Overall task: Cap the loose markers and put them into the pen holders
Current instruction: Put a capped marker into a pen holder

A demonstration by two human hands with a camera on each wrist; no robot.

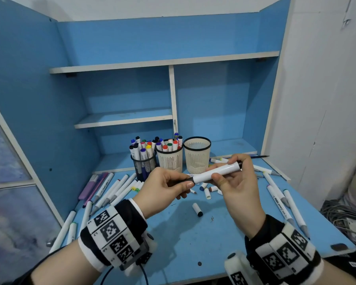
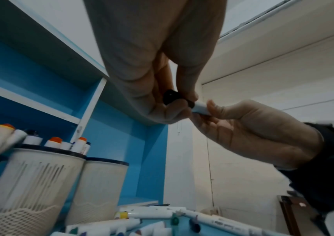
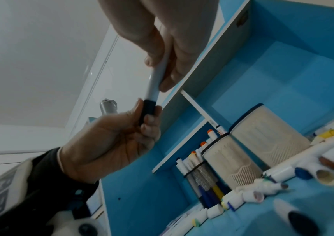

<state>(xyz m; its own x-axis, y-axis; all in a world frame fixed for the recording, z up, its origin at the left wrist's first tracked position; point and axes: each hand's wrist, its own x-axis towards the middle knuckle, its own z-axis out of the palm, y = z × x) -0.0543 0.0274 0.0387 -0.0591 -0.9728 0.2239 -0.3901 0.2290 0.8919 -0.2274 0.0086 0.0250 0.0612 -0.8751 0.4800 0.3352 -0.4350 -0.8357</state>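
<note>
Above the desk, both hands hold one white marker level. My left hand pinches the black cap at the marker's left end, where it meets the barrel. My right hand grips the white barrel between thumb and fingers. In the left wrist view the cap sits between my left fingertips, against the barrel. Three holders stand behind: a black mesh holder and a cream holder, both full of markers, and an empty cream holder.
Loose markers lie fanned on the blue desk at the left, and more markers at the right. Several loose caps lie under my hands, one black-ended cap nearer me. Blue shelves rise behind.
</note>
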